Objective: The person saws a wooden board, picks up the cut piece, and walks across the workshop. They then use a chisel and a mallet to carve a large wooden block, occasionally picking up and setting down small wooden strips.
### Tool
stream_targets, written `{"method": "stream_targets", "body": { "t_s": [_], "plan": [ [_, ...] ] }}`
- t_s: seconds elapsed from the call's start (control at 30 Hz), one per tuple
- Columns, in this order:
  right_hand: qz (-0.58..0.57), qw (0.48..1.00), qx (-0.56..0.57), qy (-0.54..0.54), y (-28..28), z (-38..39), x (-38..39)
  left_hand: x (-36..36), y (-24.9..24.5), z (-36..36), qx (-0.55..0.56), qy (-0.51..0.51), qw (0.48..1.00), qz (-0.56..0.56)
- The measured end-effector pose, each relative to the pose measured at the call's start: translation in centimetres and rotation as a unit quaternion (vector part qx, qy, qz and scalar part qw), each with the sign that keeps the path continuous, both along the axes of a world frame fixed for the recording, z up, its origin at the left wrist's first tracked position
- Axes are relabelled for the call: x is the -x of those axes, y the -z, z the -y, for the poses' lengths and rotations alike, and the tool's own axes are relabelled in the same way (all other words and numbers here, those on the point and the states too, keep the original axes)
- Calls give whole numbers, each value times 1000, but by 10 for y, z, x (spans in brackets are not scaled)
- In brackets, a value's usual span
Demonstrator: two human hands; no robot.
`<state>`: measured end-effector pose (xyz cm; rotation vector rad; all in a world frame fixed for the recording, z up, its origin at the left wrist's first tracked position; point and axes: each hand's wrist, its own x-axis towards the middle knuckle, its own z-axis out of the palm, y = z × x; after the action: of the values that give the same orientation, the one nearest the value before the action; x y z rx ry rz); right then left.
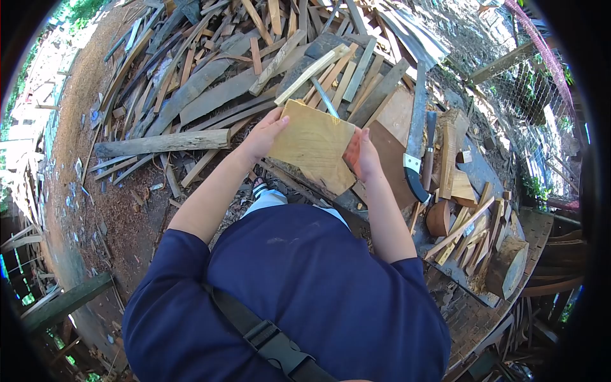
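Note:
A pale yellowish wooden board, roughly square with an uneven lower edge, is held up in front of my body between both hands. My left hand grips its left edge, thumb on the face and fingers mostly behind. At the right edge, my right hand holds the board with the thumb up and the palm against the side. Right of that hand lies a hand saw with a black and white handle, resting on the workbench. Beside the saw is a chisel-like tool with a dark top.
A large heap of wood offcuts spreads ahead and to the left. On the right, the bench carries small wood pieces and a thick block. A thick weathered post lies at left. Wire fencing stands at far right.

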<state>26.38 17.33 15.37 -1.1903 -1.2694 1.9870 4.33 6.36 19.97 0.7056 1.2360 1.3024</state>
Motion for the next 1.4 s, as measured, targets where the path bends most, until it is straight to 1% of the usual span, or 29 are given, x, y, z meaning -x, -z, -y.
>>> {"method": "stream_targets", "body": {
  "t_s": [0.03, 0.07, 0.13, 0.2, 0.27, 0.4, 0.53, 0.63, 0.7, 0.73, 0.77, 0.83, 0.87, 0.9, 0.93, 0.97, 1.0, 1.03, 1.07, 1.1, 1.13, 1.17, 1.2, 1.23, 1.27, 1.3, 1.33, 1.37, 1.4],
  "plan": [
    [-108, 978, 180, -10, -21, 14, 0, -4, -3, 0, 2, 4, 999, 32],
    [-108, 978, 178, -7, -24, 24, -1, -7, -5, 0, 5, 9, 998, 63],
    [-87, 996, 14, -9, -27, 37, -4, -7, 0, -4, 3, 12, 999, 32],
    [-111, 993, 29, 12, -31, 42, -13, -9, -1, -9, 2, 16, 1000, 0],
    [-136, 989, 46, 34, -34, 45, -24, -12, -8, -14, 12, 14, 997, -77],
    [-138, 990, -15, 40, -45, 49, -53, -28, -23, -24, 18, 53, 995, -78],
    [-143, 987, -64, 46, -58, 54, -85, -50, -26, -37, -25, 102, 992, -64],
    [-136, 984, -79, 82, -61, 61, -110, -76, -30, -48, -52, 118, 989, -69],
    [-142, 982, -68, 106, -59, 63, -132, -90, -27, -58, -14, 3, 999, -39],
    [-150, 980, -57, 121, -57, 63, -143, -89, -23, -66, -7, -78, 997, 26],
    [-150, 979, -59, 124, -55, 63, -154, -86, -22, -72, 0, -122, 992, 27],
    [-192, 964, -31, 183, -50, 63, -174, -83, -19, -75, 11, -127, 992, 23],
    [-188, 964, -23, 189, -43, 61, -182, -89, -13, -74, 8, -129, 991, 24],
    [-189, 964, -26, 185, -47, 58, -184, -98, -11, -69, 22, -72, 997, 24],
    [-226, 949, 19, 218, -53, 56, -182, -108, -8, -63, 37, -17, 999, 24],
    [-262, 930, 65, 249, -57, 53, -178, -123, -4, -56, 52, 17, 997, 54],
    [-282, 921, 86, 255, -58, 51, -174, -140, 2, -49, 67, 51, 993, 83],
    [-285, 922, 86, 248, -58, 49, -167, -154, 10, -42, 69, 98, 982, 146],
    [-269, 936, 56, 219, -55, 48, -159, -169, 6, -34, 86, 108, 971, 194],
    [-251, 949, 25, 191, -51, 48, -151, -182, 5, -29, 84, 103, 972, 193],
    [-187, 968, -26, 163, -39, 49, -142, -193, 5, -25, 72, 64, 974, 203],
    [-188, 969, -26, 158, -32, 46, -142, -197, 5, -23, 60, 25, 975, 215],
    [-111, 989, -89, 39, -29, 43, -141, -192, 8, -24, 83, -44, 965, 243],
    [-33, 985, -152, -81, -32, 37, -138, -183, 8, -24, 81, -50, 966, 242],
    [122, 903, -388, -136, -41, 21, -142, -171, 7, -24, 33, -78, 971, 224],
    [119, 902, -390, -139, -34, 12, -144, -158, 6, -25, -15, -103, 973, 206],
    [315, 814, -482, -82, -20, 5, -146, -143, 9, -26, -8, -120, 980, 156],
    [493, 677, -546, -20, -9, -1, -150, -129, 14, -25, -1, -136, 985, 107],
    [493, 676, -548, -22, -4, -8, -154, -118, 19, -25, -2, -139, 984, 108]
  ]
}}
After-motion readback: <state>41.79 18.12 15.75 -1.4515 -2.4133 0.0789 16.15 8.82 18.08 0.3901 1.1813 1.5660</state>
